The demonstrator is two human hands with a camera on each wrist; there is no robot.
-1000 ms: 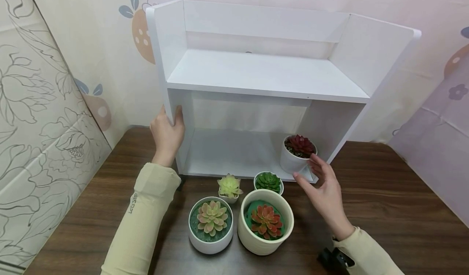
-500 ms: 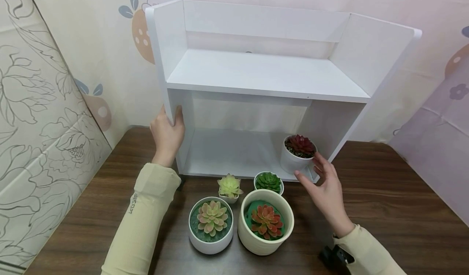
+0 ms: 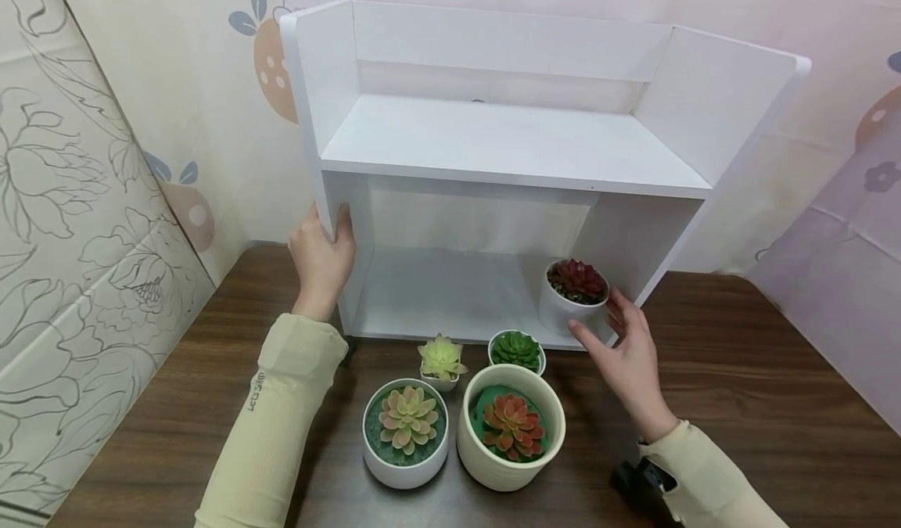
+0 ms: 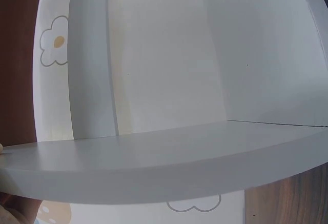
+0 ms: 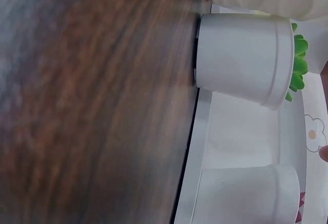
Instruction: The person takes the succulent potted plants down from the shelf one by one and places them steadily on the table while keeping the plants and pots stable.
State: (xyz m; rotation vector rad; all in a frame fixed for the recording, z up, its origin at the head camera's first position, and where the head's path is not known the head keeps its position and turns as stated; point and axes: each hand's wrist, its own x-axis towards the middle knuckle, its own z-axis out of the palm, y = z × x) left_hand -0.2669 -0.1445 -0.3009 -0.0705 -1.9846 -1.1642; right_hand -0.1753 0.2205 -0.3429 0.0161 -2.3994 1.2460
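Observation:
In the head view my left hand point(image 3: 322, 262) grips the front edge of the left side panel of a white two-tier shelf point(image 3: 514, 141), thumb on the inner face. My right hand point(image 3: 626, 360) is at the right front of a white pot with a dark red succulent point(image 3: 572, 309), which stands at the right end of the lower tier. Its fingers are loosely bent by the pot's side, the thumb extended in front of it. The right wrist view shows this white pot point(image 5: 246, 196) at the bottom and only one fingertip point(image 5: 324, 153) at the right edge.
In front of the shelf, on the dark wood table point(image 3: 760, 371), stand a small pale-green succulent point(image 3: 440, 358), a green succulent in a white pot point(image 3: 516, 350), a pink-green succulent in a white pot point(image 3: 406, 434) and a red succulent in a cream pot point(image 3: 510, 434). A patterned wall covering hangs behind.
My right hand has shifted slightly upward and its fingers have moved a little along the pot's right side. The pot has barely moved; my left hand stays on the panel.

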